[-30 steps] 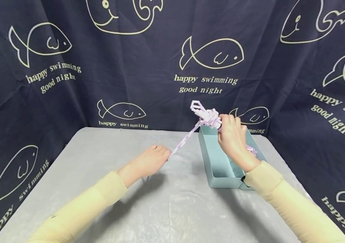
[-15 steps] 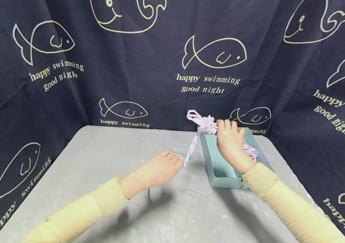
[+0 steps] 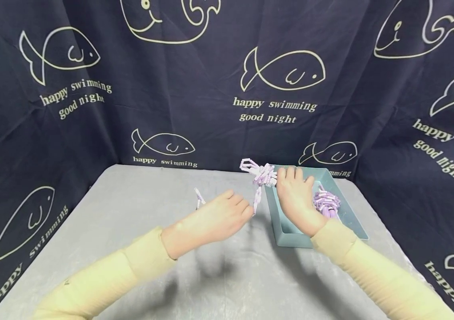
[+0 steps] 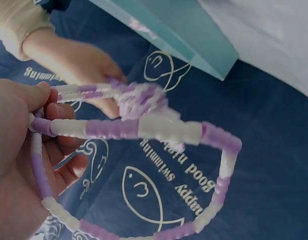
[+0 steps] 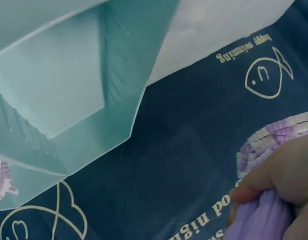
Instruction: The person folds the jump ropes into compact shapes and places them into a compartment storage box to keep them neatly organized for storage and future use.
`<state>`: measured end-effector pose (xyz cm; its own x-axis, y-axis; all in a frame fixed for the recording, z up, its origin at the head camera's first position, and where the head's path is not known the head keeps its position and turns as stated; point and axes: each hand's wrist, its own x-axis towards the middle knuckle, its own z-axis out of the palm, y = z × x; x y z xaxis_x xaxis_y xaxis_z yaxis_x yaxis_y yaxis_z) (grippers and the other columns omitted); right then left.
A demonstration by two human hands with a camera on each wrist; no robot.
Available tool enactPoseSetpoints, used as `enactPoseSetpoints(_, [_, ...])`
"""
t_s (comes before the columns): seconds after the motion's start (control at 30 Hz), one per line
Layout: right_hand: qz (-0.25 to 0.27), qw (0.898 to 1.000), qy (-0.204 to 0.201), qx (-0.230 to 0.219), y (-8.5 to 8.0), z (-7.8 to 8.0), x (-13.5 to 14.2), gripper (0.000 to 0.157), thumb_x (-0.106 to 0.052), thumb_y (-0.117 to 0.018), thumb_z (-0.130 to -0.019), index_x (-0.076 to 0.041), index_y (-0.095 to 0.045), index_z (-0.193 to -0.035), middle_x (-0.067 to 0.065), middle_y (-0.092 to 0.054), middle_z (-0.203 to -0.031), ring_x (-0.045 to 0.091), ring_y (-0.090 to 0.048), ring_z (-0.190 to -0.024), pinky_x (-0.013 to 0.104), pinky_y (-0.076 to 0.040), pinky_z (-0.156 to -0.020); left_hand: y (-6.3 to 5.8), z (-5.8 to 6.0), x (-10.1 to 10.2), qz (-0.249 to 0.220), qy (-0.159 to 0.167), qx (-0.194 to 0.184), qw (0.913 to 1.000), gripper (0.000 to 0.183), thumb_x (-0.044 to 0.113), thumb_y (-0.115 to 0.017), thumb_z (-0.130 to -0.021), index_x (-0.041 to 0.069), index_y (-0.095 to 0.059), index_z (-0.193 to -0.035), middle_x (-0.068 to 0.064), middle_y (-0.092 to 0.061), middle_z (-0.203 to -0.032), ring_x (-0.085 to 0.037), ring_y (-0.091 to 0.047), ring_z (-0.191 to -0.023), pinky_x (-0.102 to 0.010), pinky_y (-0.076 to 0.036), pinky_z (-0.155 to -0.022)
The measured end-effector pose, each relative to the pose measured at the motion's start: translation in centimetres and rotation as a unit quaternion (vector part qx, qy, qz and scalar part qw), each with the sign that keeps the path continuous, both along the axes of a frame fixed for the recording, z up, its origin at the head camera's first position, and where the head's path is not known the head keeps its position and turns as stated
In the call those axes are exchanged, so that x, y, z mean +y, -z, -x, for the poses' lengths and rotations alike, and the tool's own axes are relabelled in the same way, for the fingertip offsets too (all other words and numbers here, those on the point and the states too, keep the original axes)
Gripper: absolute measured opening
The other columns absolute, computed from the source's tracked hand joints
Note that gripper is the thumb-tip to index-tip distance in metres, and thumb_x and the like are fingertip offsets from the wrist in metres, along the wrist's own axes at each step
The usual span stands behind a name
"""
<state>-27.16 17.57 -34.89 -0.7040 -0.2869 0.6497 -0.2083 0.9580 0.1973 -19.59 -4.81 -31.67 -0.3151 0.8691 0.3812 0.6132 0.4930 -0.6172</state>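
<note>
A jump rope of purple and white beads is bundled (image 3: 266,174) in front of my right hand (image 3: 296,198), above the box's left edge. In the right wrist view that hand grips smooth purple handles (image 5: 259,220), with the coiled beads (image 5: 274,137) beyond them. Lower and to the left, my left hand (image 3: 220,218) pinches a beaded strand running down from the bundle. In the left wrist view a wide bead loop (image 4: 164,129) hangs out from between its thumb and fingers. Part of this loop also shows behind the left hand in the head view.
A teal box (image 3: 294,240) with two compartments stands at the right of the grey-covered table (image 3: 154,186). A second purple and white jump rope (image 3: 326,202) lies bundled in its right compartment. Dark blue fish-print cloth (image 3: 210,89) hangs around the table's back and sides.
My right hand has moved left and down with the bundle, uncovering the second rope in the box. My left hand has moved right, so the strand between the hands is shorter.
</note>
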Motion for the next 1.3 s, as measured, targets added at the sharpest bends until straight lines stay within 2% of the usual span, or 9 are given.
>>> enactPoseSetpoints(0.13, [-0.011,1.000,-0.014,0.026,0.3,-0.2,-0.2,0.004,-0.002,-0.045,-0.085,0.001,-0.047,-0.084,0.020,-0.048,-0.079,0.039,-0.047,-0.079,0.051,-0.033,-0.056,-1.1,0.2,0.1,-0.012,0.005,0.018,0.9998,0.015,0.014,-0.044,-0.092,0.016,-0.052,-0.080,0.004,-0.049,-0.070,-0.015,-0.044,-0.064,-0.027,-0.031,-0.065])
enactPoseSetpoints(0.37, [-0.060,0.993,-0.074,0.072,1.9,0.3,0.2,0.006,-0.003,-0.051,-0.082,-0.001,-0.047,-0.087,0.015,-0.046,-0.077,0.036,-0.047,-0.076,0.049,-0.033,-0.055,-2.9,1.3,0.2,-0.038,0.000,0.030,0.9988,0.014,0.018,-0.048,-0.092,0.014,-0.054,-0.080,0.002,-0.053,-0.071,-0.017,-0.048,-0.068,-0.029,-0.034,-0.067])
enactPoseSetpoints(0.47, [-0.090,0.988,-0.102,0.076,1.9,-0.1,0.1,0.006,-0.004,-0.044,-0.085,-0.002,-0.048,-0.089,0.014,-0.045,-0.077,0.034,-0.047,-0.075,0.046,-0.032,-0.055,-3.3,1.9,0.0,-0.043,0.002,0.021,0.9988,0.012,0.012,-0.047,-0.090,0.013,-0.054,-0.080,0.001,-0.053,-0.071,-0.018,-0.047,-0.067,-0.030,-0.033,-0.066])
enactPoseSetpoints(0.53, [-0.110,0.985,-0.116,0.068,0.9,-1.0,-0.2,0.012,-0.002,-0.038,-0.085,-0.001,-0.049,-0.089,0.014,-0.045,-0.077,0.035,-0.046,-0.075,0.046,-0.032,-0.055,-3.5,2.4,-0.2,-0.051,0.001,0.016,0.9986,0.011,0.009,-0.048,-0.088,0.013,-0.054,-0.079,0.001,-0.053,-0.071,-0.018,-0.048,-0.068,-0.030,-0.033,-0.067])
enactPoseSetpoints(0.63, [-0.137,0.980,-0.130,0.064,0.7,-1.3,-0.2,0.021,-0.002,-0.030,-0.086,-0.001,-0.050,-0.092,0.014,-0.047,-0.079,0.034,-0.047,-0.077,0.045,-0.033,-0.057,-3.9,3.4,-0.8,-0.063,-0.002,0.008,0.9979,0.010,0.008,-0.050,-0.087,0.014,-0.056,-0.082,0.001,-0.054,-0.074,-0.019,-0.049,-0.071,-0.031,-0.034,-0.069])
enactPoseSetpoints(0.87, [-0.187,0.958,-0.196,0.098,1.0,-1.6,-0.6,0.019,-0.005,-0.031,-0.087,-0.006,-0.050,-0.086,0.010,-0.046,-0.077,0.030,-0.046,-0.073,0.044,-0.034,-0.059,-3.8,5.1,-1.9,-0.064,-0.004,0.006,0.9979,0.010,0.006,-0.048,-0.087,0.012,-0.055,-0.084,0.000,-0.052,-0.076,-0.020,-0.048,-0.072,-0.031,-0.034,-0.070])
enactPoseSetpoints(1.0, [-0.210,0.944,-0.240,0.085,0.7,-1.9,-0.8,0.022,-0.006,-0.029,-0.088,-0.008,-0.051,-0.091,0.008,-0.047,-0.079,0.028,-0.045,-0.074,0.041,-0.032,-0.061,-3.6,5.6,-2.1,-0.052,-0.002,0.000,0.9986,0.009,0.006,-0.049,-0.087,0.012,-0.055,-0.085,0.000,-0.052,-0.077,-0.020,-0.047,-0.073,-0.031,-0.034,-0.070])
enactPoseSetpoints(1.17, [-0.225,0.937,-0.263,0.051,0.1,-2.5,-0.8,0.023,-0.007,-0.030,-0.091,-0.009,-0.052,-0.096,0.006,-0.048,-0.083,0.026,-0.044,-0.076,0.041,-0.033,-0.064,-3.4,6.6,-3.0,-0.041,-0.002,-0.034,0.9986,0.009,0.006,-0.048,-0.088,0.012,-0.053,-0.086,-0.001,-0.050,-0.078,-0.020,-0.046,-0.075,-0.031,-0.033,-0.072])
enactPoseSetpoints(1.3, [-0.225,0.933,-0.277,0.042,-0.3,-3.0,-0.7,0.020,-0.005,-0.034,-0.091,-0.010,-0.052,-0.099,0.005,-0.050,-0.087,0.025,-0.045,-0.078,0.041,-0.033,-0.067,-2.9,7.6,-3.7,-0.031,0.009,-0.035,0.9989,0.007,0.009,-0.046,-0.090,0.012,-0.053,-0.087,-0.001,-0.051,-0.080,-0.022,-0.047,-0.077,-0.032,-0.035,-0.074])
